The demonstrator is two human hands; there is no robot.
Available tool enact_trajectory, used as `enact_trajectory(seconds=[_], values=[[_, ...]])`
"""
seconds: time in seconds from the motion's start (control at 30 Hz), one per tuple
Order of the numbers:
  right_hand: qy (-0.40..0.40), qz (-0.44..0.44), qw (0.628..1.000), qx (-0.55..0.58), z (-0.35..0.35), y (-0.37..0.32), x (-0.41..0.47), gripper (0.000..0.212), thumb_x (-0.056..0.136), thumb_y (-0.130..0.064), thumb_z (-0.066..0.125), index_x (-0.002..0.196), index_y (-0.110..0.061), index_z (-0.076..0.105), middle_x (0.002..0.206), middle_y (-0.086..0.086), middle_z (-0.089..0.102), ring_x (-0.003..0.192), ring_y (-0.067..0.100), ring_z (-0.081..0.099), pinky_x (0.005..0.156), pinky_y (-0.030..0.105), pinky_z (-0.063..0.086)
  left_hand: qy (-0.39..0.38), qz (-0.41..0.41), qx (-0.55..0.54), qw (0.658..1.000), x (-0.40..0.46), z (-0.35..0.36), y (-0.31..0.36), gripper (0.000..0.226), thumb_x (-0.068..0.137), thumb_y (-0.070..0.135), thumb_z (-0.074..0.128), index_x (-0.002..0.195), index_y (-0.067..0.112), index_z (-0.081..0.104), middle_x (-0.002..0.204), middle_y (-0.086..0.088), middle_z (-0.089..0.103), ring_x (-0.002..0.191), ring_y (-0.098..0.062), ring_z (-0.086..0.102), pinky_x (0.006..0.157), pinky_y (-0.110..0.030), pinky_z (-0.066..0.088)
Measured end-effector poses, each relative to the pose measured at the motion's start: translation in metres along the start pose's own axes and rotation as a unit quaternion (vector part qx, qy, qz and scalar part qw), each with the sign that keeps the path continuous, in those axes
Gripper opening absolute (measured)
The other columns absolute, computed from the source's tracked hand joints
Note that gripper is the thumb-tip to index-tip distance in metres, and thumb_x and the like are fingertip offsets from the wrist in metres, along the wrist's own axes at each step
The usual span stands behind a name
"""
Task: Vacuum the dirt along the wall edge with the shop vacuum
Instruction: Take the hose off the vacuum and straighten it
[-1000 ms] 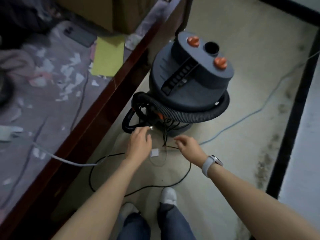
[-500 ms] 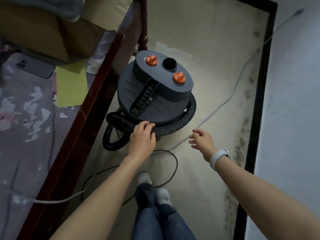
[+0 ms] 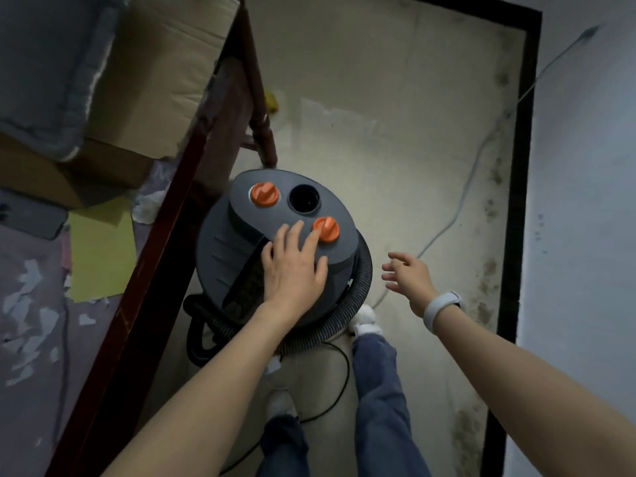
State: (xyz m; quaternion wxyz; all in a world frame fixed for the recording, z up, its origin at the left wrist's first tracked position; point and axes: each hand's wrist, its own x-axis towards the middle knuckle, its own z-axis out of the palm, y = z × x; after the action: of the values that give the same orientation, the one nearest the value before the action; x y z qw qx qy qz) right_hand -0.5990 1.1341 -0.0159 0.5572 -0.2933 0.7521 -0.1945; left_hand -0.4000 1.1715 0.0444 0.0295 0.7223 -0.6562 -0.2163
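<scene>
Reaching for the shop vacuum (image 3: 275, 242) controls

Left hand (image 3: 292, 266) lies spread beside 1 orange knob (image 3: 326, 228), likely to switch on; right hand (image 3: 407, 277) hovers spread, holding nothing.

Shop vacuum (image 3: 241, 249) fills the floor strip's near half, tight against the bed frame (image 3: 144, 270) at 9 o'clock. No passage on that side. Corrugated hose (image 3: 361, 280) loops its 3 to 6 o'clock edge. Bare floor (image 3: 395, 139) is open from 12 to 2 o'clock. Thin grey cable (image 3: 475, 173) crosses it toward the black baseboard (image 3: 516, 201). Black cord (image 3: 340, 380) loops at 6 o'clock by the feet.
</scene>
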Motion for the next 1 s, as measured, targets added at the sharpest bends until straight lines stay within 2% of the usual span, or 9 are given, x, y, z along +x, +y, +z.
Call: enact_trajectory(seconds=[0.13,0.23,0.3,0.37,0.43,0.53,0.67,0.8,1.0], values=[[-0.045,0.007,0.998,-0.035,0.001,-0.022,0.076,0.032,0.098,-0.009,0.038,0.127,-0.004,0.051,0.088,0.005,0.055,0.068,0.011,0.049,0.061,0.023,0.042,-0.011,-0.094,0.004,0.996,0.054,0.020,0.017,0.055,0.095,0.047,0.032,0.146,0.027,0.026,0.156,-0.004,0.015,0.145,-0.024,0.004,0.114,-0.051,0.003],[-0.084,0.008,0.992,-0.093,0.007,-0.021,0.125,0.034,0.096,-0.011,0.043,0.128,-0.004,0.052,0.101,0.007,0.054,0.080,0.014,0.051,0.067,0.022,0.042,-0.002,-0.182,0.017,0.983,0.071,0.040,0.021,0.065,0.087,0.056,0.017,0.144,0.028,0.031,0.156,-0.005,0.019,0.145,-0.025,0.004,0.114,-0.053,-0.002],[-0.118,0.019,0.985,-0.123,0.017,-0.016,0.150,0.039,0.095,-0.014,0.045,0.133,-0.004,0.048,0.106,0.008,0.052,0.083,0.012,0.050,0.068,0.022,0.042,0.025,-0.195,0.038,0.980,0.073,0.050,0.023,0.068,0.085,0.057,0.016,0.142,0.027,0.036,0.154,-0.007,0.024,0.145,-0.028,0.009,0.113,-0.054,-0.001],[-0.142,0.038,0.979,-0.143,0.029,-0.011,0.168,0.047,0.096,-0.020,0.046,0.139,-0.005,0.041,0.122,0.013,0.051,0.101,0.017,0.053,0.088,0.032,0.046,0.053,-0.194,0.056,0.978,0.073,0.058,0.023,0.062,0.087,0.053,0.024,0.139,0.025,0.043,0.151,-0.009,0.033,0.143,-0.030,0.017,0.113,-0.055,0.003],[-0.174,0.069,0.971,-0.146,0.041,-0.005,0.179,0.051,0.096,-0.027,0.047,0.141,-0.005,0.037,0.132,0.012,0.048,0.120,0.026,0.048,0.102,0.040,0.041,0.083,-0.193,0.073,0.975,0.074,0.063,0.023,0.057,0.087,0.049,0.032,0.134,0.022,0.048,0.146,-0.011,0.040,0.140,-0.033,0.026,0.111,-0.056,0.008],[-0.207,0.125,0.964,-0.108,0.057,0.005,0.189,0.035,0.094,-0.032,0.048,0.119,-0.008,0.053,0.114,0.010,0.059,0.103,0.027,0.058,0.089,0.037,0.049,0.114,-0.194,0.093,0.970,0.076,0.070,0.022,0.053,0.086,0.046,0.036,0.130,0.021,0.053,0.142,-0.010,0.045,0.136,-0.033,0.032,0.111,-0.056,0.011],[-0.191,0.159,0.965,-0.080,0.067,0.014,0.198,0.041,0.086,-0.040,0.060,0.110,-0.007,0.058,0.114,0.016,0.064,0.100,0.032,0.063,0.091,0.047,0.053,0.132,-0.190,0.105,0.967,0.078,0.074,0.022,0.052,0.086,0.046,0.038,0.129,0.021,0.054,0.141,-0.010,0.046,0.135,-0.032,0.034,0.110,-0.056,0.013],[-0.212,0.134,0.966,-0.057,0.060,-0.009,0.187,0.041,0.090,-0.030,0.061,0.117,0.000,0.054,0.106,0.016,0.064,0.090,0.028,0.064,0.068,0.033,0.057,0.141,-0.190,0.107,0.966,0.078,0.075,0.020,0.051,0.086,0.046,0.038,0.128,0.022,0.054,0.141,-0.010,0.046,0.135,-0.031,0.033,0.110,-0.055,0.012],[-0.224,0.021,0.973,-0.052,0.026,-0.055,0.151,0.031,0.092,-0.023,0.060,0.111,-0.005,0.044,0.083,0.000,0.055,0.068,0.007,0.055,0.047,0.012,0.046,0.111,-0.201,0.084,0.970,0.078,0.071,0.022,0.052,0.086,0.047,0.037,0.129,0.024,0.054,0.143,-0.010,0.045,0.136,-0.032,0.032,0.111,-0.054,0.009]])
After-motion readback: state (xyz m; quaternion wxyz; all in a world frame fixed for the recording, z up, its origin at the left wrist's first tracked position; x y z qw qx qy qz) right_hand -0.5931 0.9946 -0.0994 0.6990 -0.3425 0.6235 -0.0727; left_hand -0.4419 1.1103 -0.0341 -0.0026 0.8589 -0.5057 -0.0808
